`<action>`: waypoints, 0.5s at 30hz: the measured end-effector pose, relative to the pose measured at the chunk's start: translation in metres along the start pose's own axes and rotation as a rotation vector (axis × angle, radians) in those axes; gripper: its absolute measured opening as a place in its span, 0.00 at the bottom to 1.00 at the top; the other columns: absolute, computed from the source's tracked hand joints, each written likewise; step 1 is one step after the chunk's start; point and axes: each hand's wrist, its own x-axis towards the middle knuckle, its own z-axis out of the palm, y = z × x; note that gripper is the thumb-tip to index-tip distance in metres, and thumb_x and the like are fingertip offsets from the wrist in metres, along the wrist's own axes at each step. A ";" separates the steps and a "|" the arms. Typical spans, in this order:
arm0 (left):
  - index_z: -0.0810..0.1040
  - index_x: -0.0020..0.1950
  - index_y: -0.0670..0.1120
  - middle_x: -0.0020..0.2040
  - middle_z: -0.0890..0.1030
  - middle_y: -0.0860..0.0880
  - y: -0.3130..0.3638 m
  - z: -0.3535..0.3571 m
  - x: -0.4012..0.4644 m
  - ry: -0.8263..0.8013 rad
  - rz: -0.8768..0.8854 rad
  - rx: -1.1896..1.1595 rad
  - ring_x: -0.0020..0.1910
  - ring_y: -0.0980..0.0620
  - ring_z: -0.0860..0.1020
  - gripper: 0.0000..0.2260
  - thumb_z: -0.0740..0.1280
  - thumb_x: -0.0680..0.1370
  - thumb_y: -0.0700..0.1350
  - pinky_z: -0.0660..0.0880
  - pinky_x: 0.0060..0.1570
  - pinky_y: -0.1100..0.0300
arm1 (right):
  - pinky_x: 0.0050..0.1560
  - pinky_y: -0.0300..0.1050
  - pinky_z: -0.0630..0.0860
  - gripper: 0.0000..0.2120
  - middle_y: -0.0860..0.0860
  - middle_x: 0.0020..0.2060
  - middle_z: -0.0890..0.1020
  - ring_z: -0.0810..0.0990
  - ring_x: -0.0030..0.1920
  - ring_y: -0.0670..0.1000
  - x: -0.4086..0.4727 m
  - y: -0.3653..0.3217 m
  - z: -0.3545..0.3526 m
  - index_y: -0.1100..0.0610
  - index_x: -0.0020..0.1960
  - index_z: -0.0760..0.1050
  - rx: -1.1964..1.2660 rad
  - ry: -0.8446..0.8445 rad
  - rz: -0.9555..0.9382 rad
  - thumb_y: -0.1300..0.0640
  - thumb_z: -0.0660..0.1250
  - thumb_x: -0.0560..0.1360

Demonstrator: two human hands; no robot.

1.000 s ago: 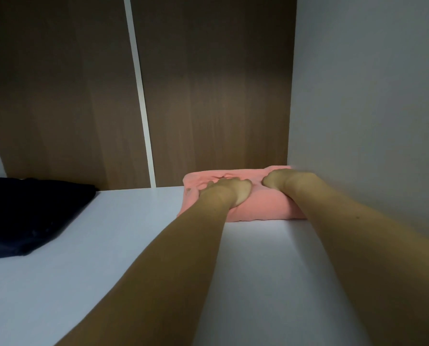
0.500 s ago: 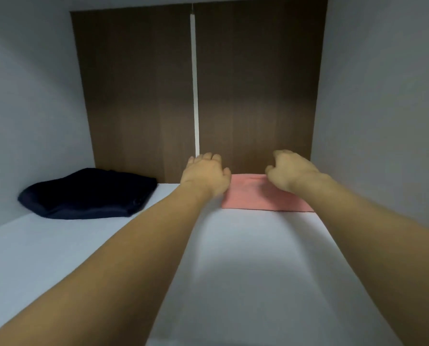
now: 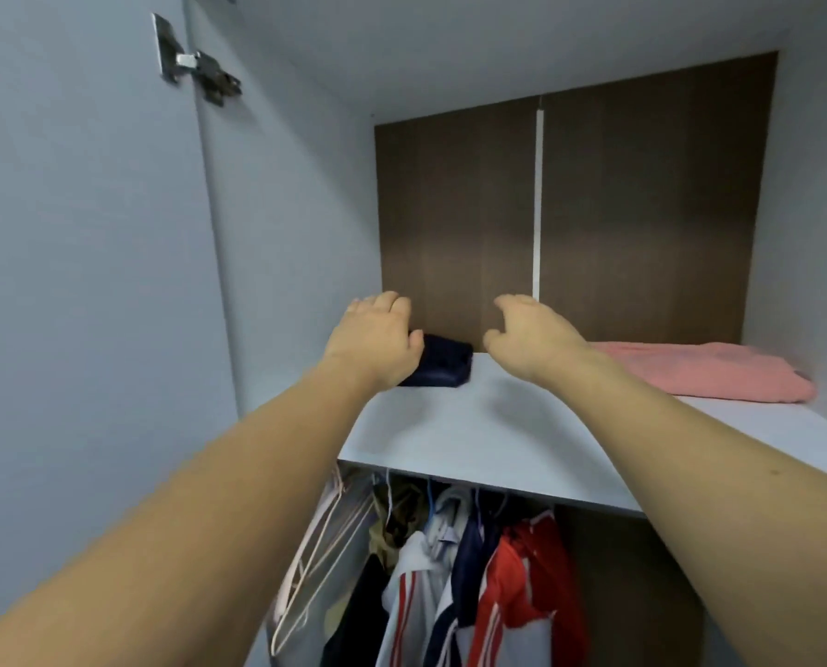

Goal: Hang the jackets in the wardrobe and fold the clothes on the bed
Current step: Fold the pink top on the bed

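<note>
A folded pink garment (image 3: 705, 374) lies at the back right of the wardrobe's top shelf (image 3: 488, 440). A folded dark navy garment (image 3: 443, 367) lies at the back left, partly hidden behind my left hand (image 3: 378, 341). My left hand hovers over the shelf with relaxed fingers and holds nothing. My right hand (image 3: 529, 340) hangs above the shelf's middle, fingers loosely curved, empty, apart from the pink garment. Below the shelf, jackets (image 3: 512, 584) in white, navy and red hang in a row.
The wardrobe's white left side wall (image 3: 286, 233) carries a metal door hinge (image 3: 200, 69) near the top. Empty pale hangers (image 3: 315, 560) hang at the left of the rail. A dark brown back panel (image 3: 618, 209) closes the shelf compartment.
Both hands lifted off the pink garment and drew back from it. The view pulled back out of the shelf, so the rail with hanging jackets now shows below.
</note>
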 end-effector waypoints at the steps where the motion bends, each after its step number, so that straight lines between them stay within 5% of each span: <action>1: 0.67 0.71 0.41 0.71 0.69 0.44 -0.010 -0.009 -0.012 -0.005 -0.013 0.017 0.69 0.42 0.65 0.21 0.55 0.82 0.50 0.60 0.69 0.51 | 0.61 0.51 0.72 0.23 0.57 0.69 0.70 0.72 0.65 0.60 -0.009 -0.014 0.003 0.60 0.71 0.66 0.014 -0.011 -0.014 0.56 0.59 0.77; 7: 0.66 0.72 0.41 0.73 0.67 0.43 -0.049 -0.060 -0.082 -0.031 -0.121 0.108 0.70 0.40 0.65 0.21 0.55 0.82 0.51 0.60 0.69 0.51 | 0.61 0.53 0.73 0.22 0.57 0.67 0.72 0.73 0.63 0.59 -0.055 -0.077 0.005 0.60 0.69 0.68 0.079 -0.070 -0.117 0.56 0.59 0.77; 12: 0.64 0.73 0.41 0.74 0.66 0.44 -0.056 -0.095 -0.130 -0.012 -0.184 0.181 0.71 0.42 0.64 0.22 0.54 0.82 0.51 0.58 0.70 0.51 | 0.47 0.48 0.71 0.13 0.56 0.60 0.75 0.75 0.54 0.59 -0.074 -0.107 -0.005 0.60 0.58 0.71 0.146 -0.099 -0.227 0.57 0.59 0.75; 15: 0.64 0.73 0.41 0.74 0.66 0.43 -0.057 -0.112 -0.155 -0.016 -0.246 0.224 0.71 0.41 0.64 0.22 0.55 0.82 0.51 0.57 0.71 0.51 | 0.50 0.50 0.74 0.13 0.56 0.59 0.75 0.75 0.55 0.59 -0.091 -0.122 -0.009 0.60 0.58 0.71 0.177 -0.130 -0.296 0.56 0.59 0.76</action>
